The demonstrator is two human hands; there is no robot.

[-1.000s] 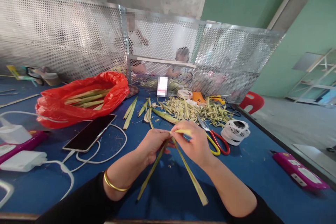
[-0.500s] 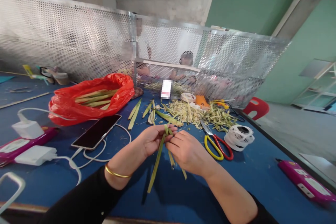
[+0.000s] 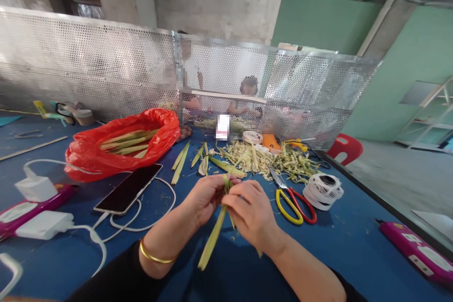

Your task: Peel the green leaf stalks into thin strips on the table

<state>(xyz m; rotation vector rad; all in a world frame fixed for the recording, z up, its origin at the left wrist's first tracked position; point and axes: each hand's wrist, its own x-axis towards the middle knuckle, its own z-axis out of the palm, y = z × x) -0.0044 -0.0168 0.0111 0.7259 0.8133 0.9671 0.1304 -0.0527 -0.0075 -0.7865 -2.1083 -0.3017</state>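
Note:
Held between both hands over the blue table is a bundle of green leaf strips, folded together at the top. My left hand pinches the folded part from the left. From the right, my right hand grips the strips with thumb and fingers just below the fold. One long strip hangs down toward me; shorter ends show beneath my right hand. The fingers partly hide the fold. Beyond my hands lie loose leaf pieces and a heap of pale and green scraps.
Scissors with yellow and red handles lie right of my hands, beside a white roll. At left are a red plastic bag of leaves, a phone, cables and a power strip. People sit behind the perforated screen.
My right hand has shifted its grip at the fold, and the long strip now shows its broader face. The whole view has tilted slightly upward.

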